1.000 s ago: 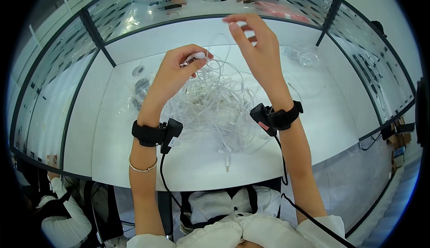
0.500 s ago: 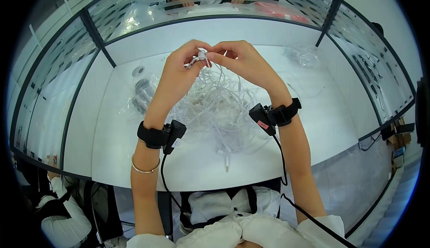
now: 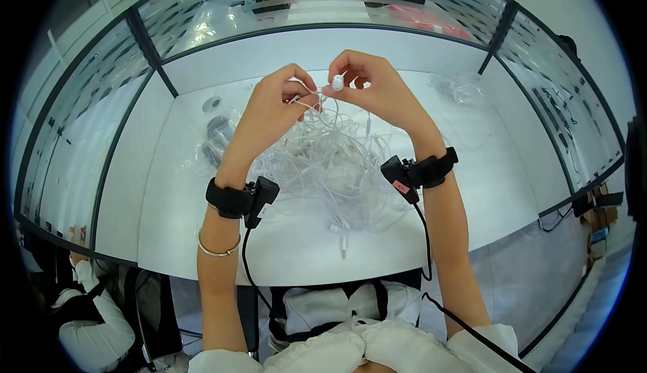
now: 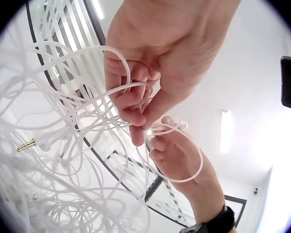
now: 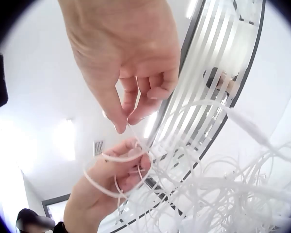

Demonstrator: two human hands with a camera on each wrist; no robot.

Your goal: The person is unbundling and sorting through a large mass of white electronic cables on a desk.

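Note:
My left hand (image 3: 276,107) pinches thin white earphone cable (image 4: 121,90), loops of which run through its curled fingers. Just to its right, my right hand (image 3: 377,90) pinches a strand between thumb and index finger, with a white earbud (image 3: 337,82) at those fingertips. A short stretch of cord spans the small gap between both hands. Below them spreads a large tangled heap of white earphone cables (image 3: 317,164), from which several strands rise to the hands. A gold plug (image 4: 25,145) pokes out of the tangle in the left wrist view.
The white desk (image 3: 182,238) has low partitions with striped glass (image 3: 323,12) on its sides and back. Clear plastic bags lie at the left (image 3: 219,134) and the back right (image 3: 458,90). One plug (image 3: 344,246) rests near the front edge. Another person sits behind the glass.
The right hand, first raised apart, came down to the left hand's fingertips. It has since drawn slightly right with the white earbud, which was earlier at the left hand.

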